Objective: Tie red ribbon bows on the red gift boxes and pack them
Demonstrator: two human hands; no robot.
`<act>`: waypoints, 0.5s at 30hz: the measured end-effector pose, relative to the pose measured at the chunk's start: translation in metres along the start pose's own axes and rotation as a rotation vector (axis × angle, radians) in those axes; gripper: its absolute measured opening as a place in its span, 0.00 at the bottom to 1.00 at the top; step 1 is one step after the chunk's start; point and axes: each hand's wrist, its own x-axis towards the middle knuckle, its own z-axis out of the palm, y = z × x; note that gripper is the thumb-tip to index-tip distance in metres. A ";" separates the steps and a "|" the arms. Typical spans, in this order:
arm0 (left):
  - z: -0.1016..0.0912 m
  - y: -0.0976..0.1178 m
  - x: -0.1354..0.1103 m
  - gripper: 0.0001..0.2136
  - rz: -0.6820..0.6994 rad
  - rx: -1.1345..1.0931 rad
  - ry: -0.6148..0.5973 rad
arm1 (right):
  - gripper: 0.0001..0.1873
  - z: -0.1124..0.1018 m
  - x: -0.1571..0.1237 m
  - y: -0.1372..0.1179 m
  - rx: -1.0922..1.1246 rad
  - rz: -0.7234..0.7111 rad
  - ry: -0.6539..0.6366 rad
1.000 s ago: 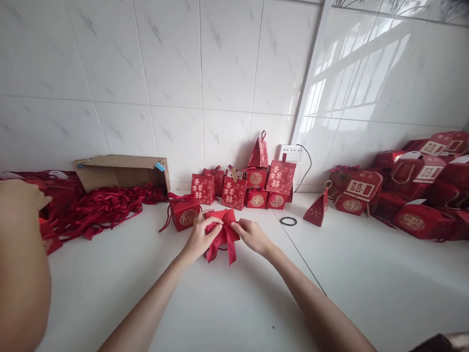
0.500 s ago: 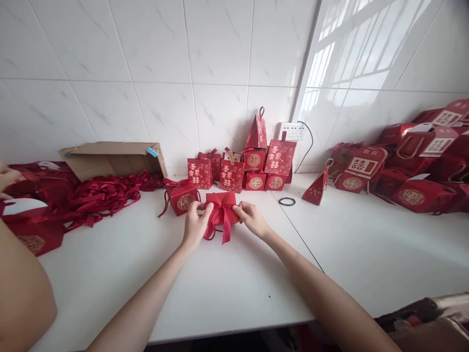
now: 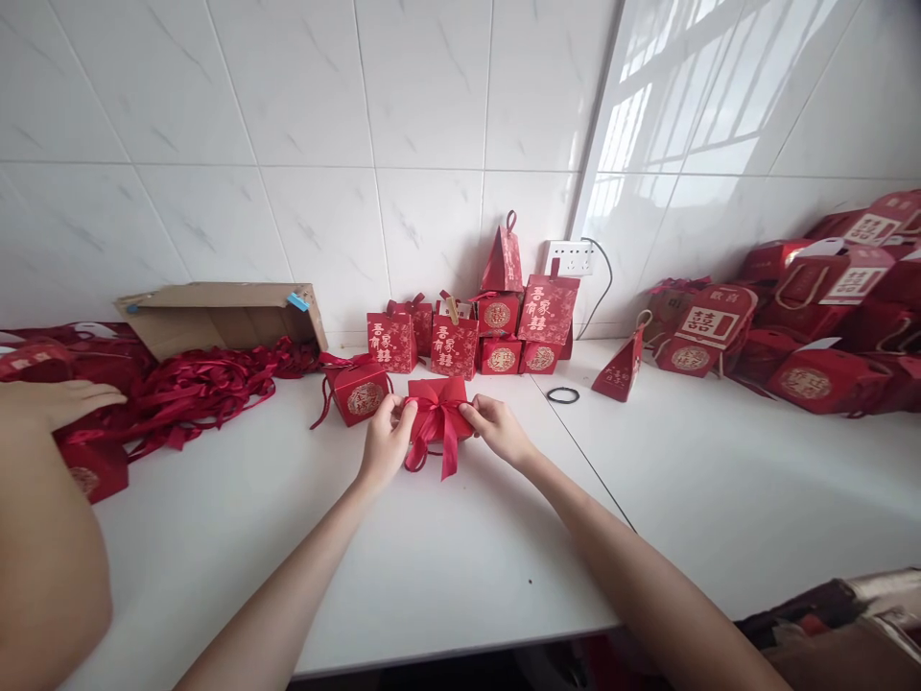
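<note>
A small red gift box (image 3: pixel 424 390) stands on the white table in front of me, with a red ribbon (image 3: pixel 447 443) tied in a bow on it and its tails hanging down the front. My left hand (image 3: pixel 389 437) pinches the bow's left loop between thumb and fingers. On the other side, my right hand (image 3: pixel 498 428) pinches the right loop. Both hands are closed, level with each other beside the box. Just left of it sits another red box with a gold emblem (image 3: pixel 365 397) and a ribbon on top.
Red boxes (image 3: pixel 455 347) are stacked against the tiled wall, near a power strip (image 3: pixel 568 255). A heap of red ribbons (image 3: pixel 205 389) spills from a cardboard box (image 3: pixel 223 297). Another person's hand (image 3: pixel 79 398) reaches in at left. More boxes (image 3: pixel 813 369) pile up at right, beyond a black ring (image 3: pixel 562 394).
The bow's loops look pulled a little farther outward and flatter, with both hands still on them. At left, the other person's hand has come down and right, over the red boxes.
</note>
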 end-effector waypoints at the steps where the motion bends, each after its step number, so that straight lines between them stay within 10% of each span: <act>1: 0.000 0.000 0.000 0.11 0.004 0.007 0.012 | 0.23 0.000 0.000 0.000 0.025 0.003 -0.008; 15: 0.005 -0.009 0.002 0.10 -0.010 -0.044 0.068 | 0.24 0.004 0.004 0.013 0.392 0.023 -0.091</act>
